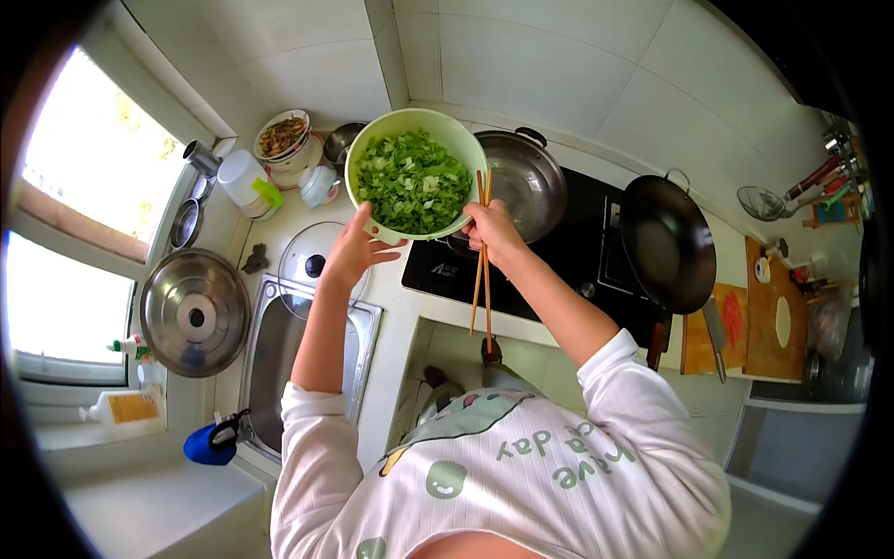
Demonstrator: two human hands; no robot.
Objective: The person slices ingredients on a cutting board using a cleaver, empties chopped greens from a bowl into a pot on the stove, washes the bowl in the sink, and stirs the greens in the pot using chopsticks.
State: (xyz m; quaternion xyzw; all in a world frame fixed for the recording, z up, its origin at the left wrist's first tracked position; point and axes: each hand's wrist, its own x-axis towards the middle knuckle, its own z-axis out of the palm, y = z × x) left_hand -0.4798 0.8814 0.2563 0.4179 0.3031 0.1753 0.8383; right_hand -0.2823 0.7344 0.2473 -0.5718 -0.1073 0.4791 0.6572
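Observation:
A light green bowl [451, 130] full of chopped green leaves [414, 182] is held up over the counter, beside a steel pot [526, 186] on the black stove. My left hand [352, 250] supports the bowl's lower left rim, its fingers spread beneath it. At the lower right rim, my right hand [494, 230] is closed round a pair of wooden chopsticks [483, 270] and touches the bowl. The chopsticks point down toward my body. Part of the pot is hidden behind the bowl.
A black wok [667, 244] sits on the stove's right side. The sink [307, 373] has a glass lid [321, 261] at its edge; a steel lid [195, 313] stands left. Farther right lie a knife [715, 337] and cutting boards [759, 359].

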